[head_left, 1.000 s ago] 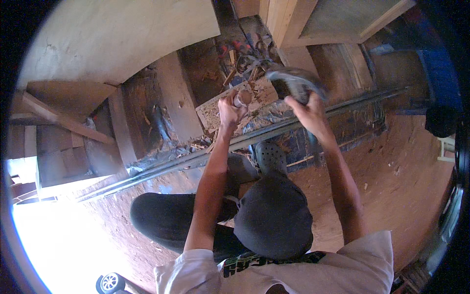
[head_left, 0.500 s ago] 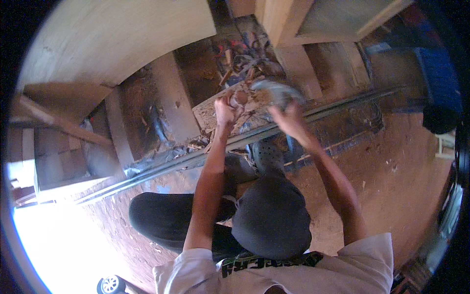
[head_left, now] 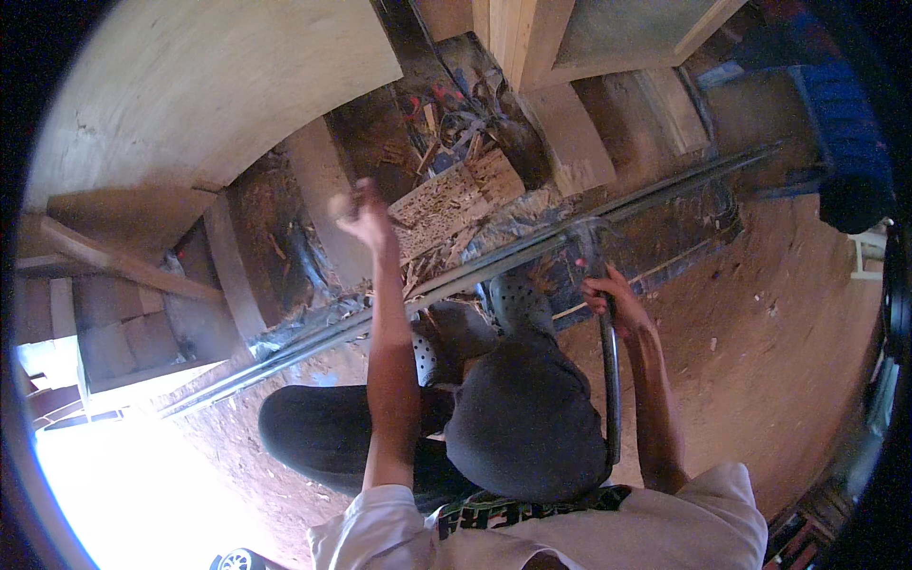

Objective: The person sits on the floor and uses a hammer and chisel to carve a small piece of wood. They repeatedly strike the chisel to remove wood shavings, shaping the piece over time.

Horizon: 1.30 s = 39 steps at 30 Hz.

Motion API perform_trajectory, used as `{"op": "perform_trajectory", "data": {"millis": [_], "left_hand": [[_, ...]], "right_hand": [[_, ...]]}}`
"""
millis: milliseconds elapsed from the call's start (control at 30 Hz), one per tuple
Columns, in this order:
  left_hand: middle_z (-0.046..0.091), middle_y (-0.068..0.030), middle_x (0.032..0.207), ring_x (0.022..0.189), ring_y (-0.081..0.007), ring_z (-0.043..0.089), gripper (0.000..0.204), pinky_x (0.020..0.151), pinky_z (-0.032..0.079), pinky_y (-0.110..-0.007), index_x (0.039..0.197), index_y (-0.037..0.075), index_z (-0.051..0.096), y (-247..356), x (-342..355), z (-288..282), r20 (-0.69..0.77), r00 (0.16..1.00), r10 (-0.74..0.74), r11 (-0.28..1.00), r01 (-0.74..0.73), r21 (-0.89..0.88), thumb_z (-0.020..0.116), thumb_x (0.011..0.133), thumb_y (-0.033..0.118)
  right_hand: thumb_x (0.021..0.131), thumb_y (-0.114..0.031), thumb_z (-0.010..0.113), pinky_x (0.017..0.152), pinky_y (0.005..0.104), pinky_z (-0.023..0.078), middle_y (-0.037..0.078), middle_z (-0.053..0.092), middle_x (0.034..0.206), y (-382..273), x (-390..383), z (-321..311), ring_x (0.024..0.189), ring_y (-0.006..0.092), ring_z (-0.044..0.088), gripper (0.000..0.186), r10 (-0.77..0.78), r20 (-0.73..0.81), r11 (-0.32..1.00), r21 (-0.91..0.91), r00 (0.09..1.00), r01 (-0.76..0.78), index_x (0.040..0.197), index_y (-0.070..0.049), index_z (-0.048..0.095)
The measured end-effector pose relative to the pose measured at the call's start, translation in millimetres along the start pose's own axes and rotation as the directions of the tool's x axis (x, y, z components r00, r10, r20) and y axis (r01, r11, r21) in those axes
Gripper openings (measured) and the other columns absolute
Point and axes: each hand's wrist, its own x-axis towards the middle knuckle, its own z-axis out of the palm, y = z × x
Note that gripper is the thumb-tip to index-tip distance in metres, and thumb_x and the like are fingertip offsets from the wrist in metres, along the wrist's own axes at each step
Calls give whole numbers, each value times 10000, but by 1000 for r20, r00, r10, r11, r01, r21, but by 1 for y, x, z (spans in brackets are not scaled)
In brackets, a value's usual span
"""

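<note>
My right hand (head_left: 616,302) is wrapped round the dark handle of a claw hammer (head_left: 591,249). The hammer stands head up beside my right knee, its handle running down along the knee. My left hand (head_left: 369,220) is raised over the left end of a pitted wooden block (head_left: 463,198), apart from it. Its fingers are curled and smeared by motion, with a small, pale, rounded thing (head_left: 339,205) at their edge that is too blurred to name. Chips and broken bits are scattered over the block and along its near side.
Long metal bars (head_left: 518,249) cross in front of my feet. A heap of scraps (head_left: 465,123) lies behind the block, between upright planks (head_left: 323,171). A large pale curved panel (head_left: 209,85) leans at the upper left, and a blue crate-like thing (head_left: 838,119) stands at the far right.
My left hand has lifted off the block and moved left. The hammer, blurred above the block before, has come down and to the right toward my knee, still in my right hand.
</note>
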Motion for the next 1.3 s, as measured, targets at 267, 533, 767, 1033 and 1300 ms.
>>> {"op": "perform_trajectory", "data": {"millis": [267,533,767,1033,1300], "left_hand": [[531,-16,764,658,-135,497,271,563,438,-357,884,137,517,58,14,-50,-257,966,-17,985,-28,-171,664,847,361],[577,-61,625,549,-166,536,83,524,431,-308,729,37,590,26,-49,39,582,591,558,628,-760,169,634,785,79],[642,-208,714,687,-369,647,277,648,515,-408,862,-9,647,2,-57,72,766,631,123,774,-544,324,673,649,167],[650,-224,784,739,-406,639,399,663,512,-467,984,48,641,-13,-74,65,874,471,118,584,-745,323,708,616,188],[626,-233,726,684,-394,636,344,615,509,-422,932,16,643,-10,-60,61,798,588,132,780,-558,282,710,628,162]], "right_hand": [[891,-228,580,376,188,296,-20,437,652,29,-24,-44,463,59,376,206,245,60,840,485,968,-243,1042,-129,480],[825,-353,684,418,234,315,-22,473,658,21,-28,37,474,89,400,323,229,-180,918,-287,957,-273,986,-119,530],[858,-269,667,366,247,249,-58,358,508,-56,-10,64,388,57,342,287,-206,20,863,-467,978,192,789,-116,433],[745,-269,728,673,387,467,78,579,800,-73,70,58,715,227,563,305,-356,-21,616,-757,934,218,902,-52,582],[845,-99,581,377,245,266,-32,429,529,-59,50,45,405,64,372,178,-372,69,830,-422,926,365,709,-109,466]]}}
